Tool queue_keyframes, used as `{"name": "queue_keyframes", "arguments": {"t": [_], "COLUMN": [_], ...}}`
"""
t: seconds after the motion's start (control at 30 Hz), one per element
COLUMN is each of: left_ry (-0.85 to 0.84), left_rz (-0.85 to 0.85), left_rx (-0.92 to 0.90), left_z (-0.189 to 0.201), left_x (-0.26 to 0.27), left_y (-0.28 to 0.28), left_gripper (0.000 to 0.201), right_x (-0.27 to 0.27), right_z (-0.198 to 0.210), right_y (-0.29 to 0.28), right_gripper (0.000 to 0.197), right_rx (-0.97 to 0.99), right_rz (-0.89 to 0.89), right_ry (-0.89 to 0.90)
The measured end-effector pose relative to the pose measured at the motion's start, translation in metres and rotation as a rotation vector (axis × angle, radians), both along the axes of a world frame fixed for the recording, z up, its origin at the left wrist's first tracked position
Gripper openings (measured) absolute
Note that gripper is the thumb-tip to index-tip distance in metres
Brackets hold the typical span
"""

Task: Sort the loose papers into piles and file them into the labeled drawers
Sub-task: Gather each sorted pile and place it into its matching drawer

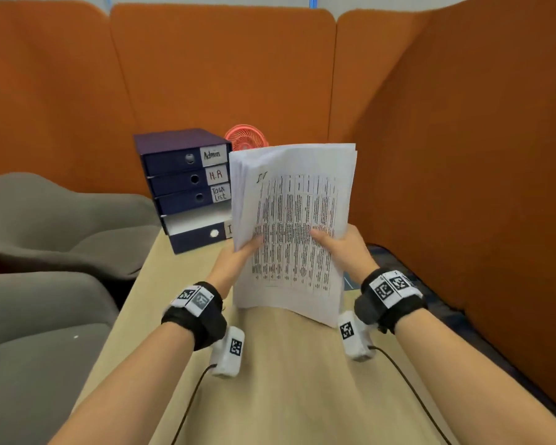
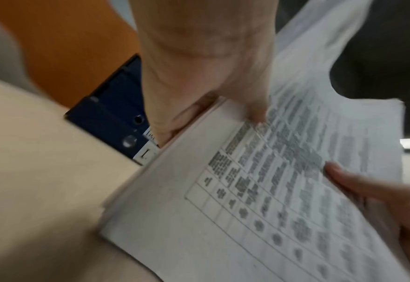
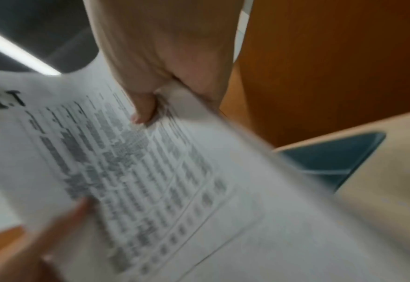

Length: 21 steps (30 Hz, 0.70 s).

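Note:
A stack of printed papers stands tilted above the wooden table, its top sheet headed "I.T" over a table of text. My left hand grips the stack's left edge, thumb on the front sheet. Gripping the right edge is my right hand, its thumb also on the front. The left wrist view shows the papers pinched by my left hand; the right wrist view shows the papers held by my right hand. A dark blue drawer unit stands behind, labeled Admin, H.R and Task list; its lowest drawer is pulled open.
A pink desk fan stands behind the drawer unit. Orange padded partitions wall in the back and right. Grey chairs sit to the left of the table. A dark blue flat item lies on the table at the right.

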<state>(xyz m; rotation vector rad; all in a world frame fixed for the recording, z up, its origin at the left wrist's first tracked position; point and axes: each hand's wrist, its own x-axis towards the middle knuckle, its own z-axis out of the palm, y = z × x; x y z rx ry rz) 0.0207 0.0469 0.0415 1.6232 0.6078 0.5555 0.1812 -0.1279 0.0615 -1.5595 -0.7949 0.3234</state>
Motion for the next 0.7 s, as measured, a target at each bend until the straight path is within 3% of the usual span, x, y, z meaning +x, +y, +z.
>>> {"name": "queue_keyframes", "arguments": {"t": [0.07,0.13,0.17,0.23,0.27,0.3,0.37,0.4,0.47,0.6,0.7], "left_ry": [0.045,0.078,0.077,-0.019,-0.117,-0.199,-0.274,-0.281,-0.306,-0.413,-0.403], "left_rz": [0.122,0.246,0.237,0.062,-0.014,-0.015,0.119,0.168,0.208,0.278,0.306], "left_rx": [-0.083,-0.152,-0.230,-0.422,-0.473,-0.482,-0.358,-0.251,-0.119,0.026,0.164], "left_z": [-0.009,-0.020,-0.024,-0.024,-0.021,-0.016,-0.002,0.003,0.011,0.026,0.025], "left_x": [-0.002,-0.007,-0.009,-0.009,-0.008,-0.007,-0.017,-0.024,-0.043,-0.071,-0.076], "left_y": [0.004,0.010,0.011,0.009,0.008,0.009,0.015,0.021,0.032,0.034,0.036], "left_gripper": [0.039,0.045,0.052,0.054,0.049,0.042,0.035,0.034,0.032,0.026,0.022], "right_x": [0.001,0.005,0.005,0.002,-0.001,-0.008,-0.013,-0.012,0.000,0.019,0.016], "right_z": [0.003,0.006,0.008,0.004,-0.001,-0.003,-0.012,-0.016,-0.018,-0.014,-0.009], "right_y": [0.004,0.009,0.011,0.015,0.017,0.016,0.011,0.004,-0.013,-0.036,-0.037], "right_gripper": [0.039,0.032,0.037,0.065,0.068,0.056,0.029,0.027,0.026,0.024,0.039], "right_rx": [0.091,0.249,0.332,0.386,0.364,0.331,0.286,0.307,0.342,0.108,0.084], "right_rz": [-0.141,-0.209,-0.206,-0.184,-0.129,-0.046,0.110,0.139,0.141,0.124,0.144], "right_ry": [0.054,0.235,0.362,0.559,0.586,0.588,0.595,0.614,0.609,0.396,0.281]}}
